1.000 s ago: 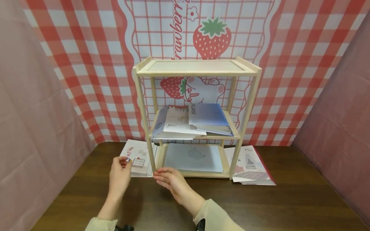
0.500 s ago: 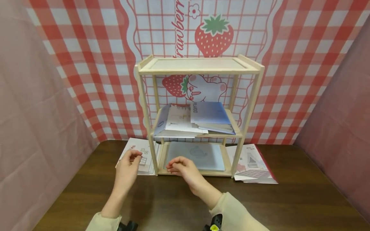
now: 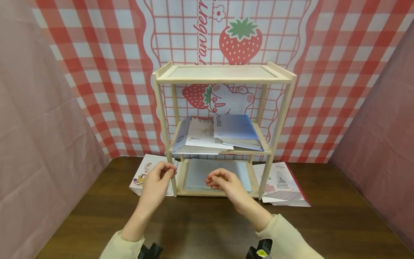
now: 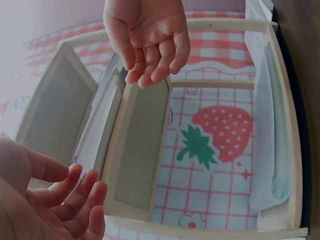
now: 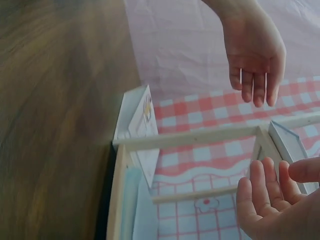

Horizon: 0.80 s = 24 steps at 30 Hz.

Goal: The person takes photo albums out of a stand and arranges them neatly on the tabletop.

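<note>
My left hand (image 3: pixel 157 181), fingers loosely bent and holding nothing, hovers by the front left post of a pale wooden shelf rack (image 3: pixel 226 81). It partly covers a stack of white illustrated books (image 3: pixel 147 167) beside the rack. My right hand (image 3: pixel 231 185), also bare and loosely curved, hovers in front of the bottom shelf, hiding part of a light blue book (image 3: pixel 200 171) lying there. On the middle shelf lie a blue folder (image 3: pixel 234 126) marked POLAROID, a white booklet (image 3: pixel 202 131) and a grey-blue one at the left. Both wrist views show the palms apart from the rack.
More illustrated booklets (image 3: pixel 281 181), one with a red edge, lie right of the rack on the dark wooden table (image 3: pixel 339 219). A red checked strawberry cloth (image 3: pixel 126 82) hangs behind. Pink cloth (image 3: pixel 378 108) hangs at both sides.
My right hand has left the rack's front left post and moved right. My left hand has moved right from the left book stack, uncovering its printed left side. The books look unmoved.
</note>
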{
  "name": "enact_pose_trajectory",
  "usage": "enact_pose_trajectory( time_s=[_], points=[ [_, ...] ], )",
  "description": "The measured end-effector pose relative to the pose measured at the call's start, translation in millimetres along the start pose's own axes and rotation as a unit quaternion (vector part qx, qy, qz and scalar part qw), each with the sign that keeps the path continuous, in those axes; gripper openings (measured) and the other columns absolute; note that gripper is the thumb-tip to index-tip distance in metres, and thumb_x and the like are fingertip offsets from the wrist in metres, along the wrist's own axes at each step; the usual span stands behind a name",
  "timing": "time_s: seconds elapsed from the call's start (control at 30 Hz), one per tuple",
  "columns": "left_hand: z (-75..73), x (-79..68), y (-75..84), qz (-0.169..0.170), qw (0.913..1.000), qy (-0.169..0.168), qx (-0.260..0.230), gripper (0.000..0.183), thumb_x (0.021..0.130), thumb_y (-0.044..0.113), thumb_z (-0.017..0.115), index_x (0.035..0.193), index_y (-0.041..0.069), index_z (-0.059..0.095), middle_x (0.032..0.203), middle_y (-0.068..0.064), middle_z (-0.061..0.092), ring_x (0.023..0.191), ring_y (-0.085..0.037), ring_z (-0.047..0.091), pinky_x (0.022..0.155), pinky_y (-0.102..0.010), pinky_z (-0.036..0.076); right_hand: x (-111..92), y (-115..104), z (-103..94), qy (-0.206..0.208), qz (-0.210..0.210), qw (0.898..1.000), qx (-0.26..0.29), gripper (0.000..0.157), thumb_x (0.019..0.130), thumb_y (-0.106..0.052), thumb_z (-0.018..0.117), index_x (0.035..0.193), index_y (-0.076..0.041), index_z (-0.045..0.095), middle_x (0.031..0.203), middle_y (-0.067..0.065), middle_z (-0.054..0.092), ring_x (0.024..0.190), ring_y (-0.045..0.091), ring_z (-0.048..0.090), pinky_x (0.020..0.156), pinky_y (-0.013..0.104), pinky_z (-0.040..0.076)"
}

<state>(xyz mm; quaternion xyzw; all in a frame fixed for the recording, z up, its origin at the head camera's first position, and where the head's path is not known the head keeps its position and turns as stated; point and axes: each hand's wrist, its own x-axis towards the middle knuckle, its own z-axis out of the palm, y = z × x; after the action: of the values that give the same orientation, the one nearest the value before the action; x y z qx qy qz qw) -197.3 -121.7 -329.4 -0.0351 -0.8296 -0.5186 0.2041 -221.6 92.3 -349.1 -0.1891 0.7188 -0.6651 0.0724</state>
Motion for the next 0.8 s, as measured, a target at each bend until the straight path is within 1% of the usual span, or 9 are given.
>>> enact_pose_trajectory(
  time_s=[0.07,0.27,0.37,0.43,0.5,0.57,0.7,0.8],
  points=[
    [1.9,0.5,3.6,0.006,0.9999,-0.005,-0.01,0.012,0.089,0.005,0.052,0.089,0.006,0.063,0.083,-0.007,0.065,0.073,-0.011,0.056,0.067,-0.021,0.046,-1,-3,-6.0,0.006,-0.005,1.0,-0.005,0.024,0.092,-0.008,0.046,0.103,0.013,0.051,0.097,0.021,0.062,0.086,0.016,0.061,0.084,0.032,0.05],
    [8.9,1.8,16.0,0.017,0.9992,-0.022,-0.029,0.01,0.088,0.007,0.053,0.089,0.007,0.064,0.085,-0.006,0.066,0.078,-0.014,0.059,0.07,-0.022,0.048,-4,-12,-21.3,0.024,-0.014,1.0,-0.011,0.024,0.093,-0.007,0.044,0.104,0.013,0.049,0.093,0.011,0.062,0.087,0.015,0.061,0.083,0.029,0.049],
    [12.8,2.6,21.9,0.026,0.9982,-0.034,-0.043,0.01,0.088,0.007,0.053,0.091,0.006,0.063,0.086,-0.007,0.065,0.081,-0.018,0.061,0.072,-0.024,0.049,-6,-16,-28.1,0.037,-0.026,0.999,-0.021,0.024,0.093,-0.008,0.045,0.104,0.013,0.049,0.094,0.013,0.061,0.086,0.013,0.061,0.082,0.029,0.05],
    [15.4,3.5,25.5,0.032,0.9973,-0.04,-0.053,0.01,0.088,0.006,0.053,0.091,0.006,0.063,0.086,-0.007,0.065,0.082,-0.019,0.061,0.072,-0.025,0.05,-7,-18,-32.2,0.047,-0.034,0.998,-0.027,0.024,0.093,-0.008,0.046,0.104,0.012,0.05,0.095,0.015,0.061,0.085,0.011,0.061,0.081,0.029,0.05],
    [17.6,4.3,29.0,0.037,0.997,-0.041,-0.055,0.01,0.088,0.007,0.053,0.091,0.008,0.063,0.086,-0.006,0.065,0.081,-0.018,0.061,0.072,-0.026,0.049,-8,-21,-36.1,0.061,-0.04,0.997,-0.031,0.022,0.093,-0.009,0.046,0.104,0.01,0.051,0.096,0.015,0.061,0.086,0.01,0.061,0.081,0.029,0.05],
    [19.4,4.7,32.1,0.041,0.9966,-0.043,-0.056,0.01,0.088,0.007,0.053,0.092,0.009,0.063,0.087,-0.005,0.065,0.081,-0.015,0.06,0.071,-0.026,0.049,-9,-23,-40.1,0.075,-0.044,0.996,-0.032,0.022,0.093,-0.008,0.046,0.104,0.01,0.051,0.094,0.011,0.061,0.089,0.013,0.061,0.081,0.028,0.05],
    [21.8,4.9,36.8,0.049,0.9967,-0.04,-0.05,0.01,0.088,0.008,0.054,0.093,0.01,0.062,0.089,-0.003,0.065,0.081,-0.013,0.057,0.069,-0.027,0.046,-12,-26,-48.2,0.098,-0.057,0.993,-0.037,0.023,0.093,-0.008,0.046,0.105,0.012,0.05,0.093,0.009,0.062,0.088,0.013,0.062,0.08,0.027,0.05],
    [23.7,5.2,39.7,0.054,0.9968,-0.036,-0.048,0.011,0.087,0.008,0.054,0.093,0.011,0.062,0.09,-0.002,0.065,0.081,-0.013,0.056,0.069,-0.028,0.045,-15,-28,-53.8,0.104,-0.066,0.991,-0.044,0.024,0.094,-0.008,0.045,0.105,0.013,0.05,0.092,0.008,0.063,0.086,0.009,0.061,0.08,0.026,0.051]
  ],
)
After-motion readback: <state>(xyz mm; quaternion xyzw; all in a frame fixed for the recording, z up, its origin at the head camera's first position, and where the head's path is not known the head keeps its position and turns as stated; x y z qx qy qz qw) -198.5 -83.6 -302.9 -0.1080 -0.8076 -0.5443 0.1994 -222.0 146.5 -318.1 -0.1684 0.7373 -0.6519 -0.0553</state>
